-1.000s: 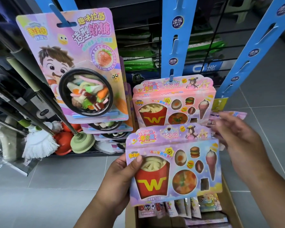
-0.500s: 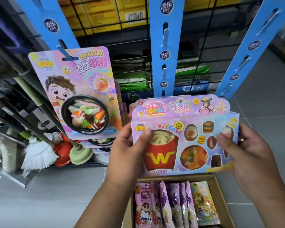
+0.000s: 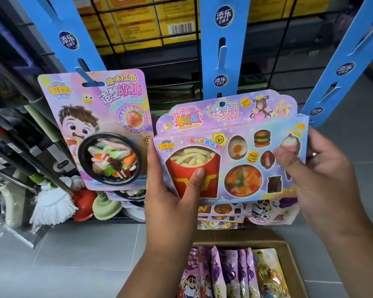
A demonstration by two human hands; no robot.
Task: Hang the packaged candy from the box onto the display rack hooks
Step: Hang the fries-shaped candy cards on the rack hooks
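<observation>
Both hands hold the fast-food gummy candy pack (image 3: 230, 155) upright before the middle blue hanging strip (image 3: 223, 46): left hand (image 3: 170, 190) grips its left edge, thumb on the fries; right hand (image 3: 323, 179) pinches its right edge; cardboard box (image 3: 289, 254) sits below

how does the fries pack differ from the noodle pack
The noodle pack hangs from a blue strip; the fries pack is gripped by the left hand and right hand. The noodle pack is tall with one round bowl; the fries pack is wide with several candy windows. Both are pastel purple cards.
</observation>
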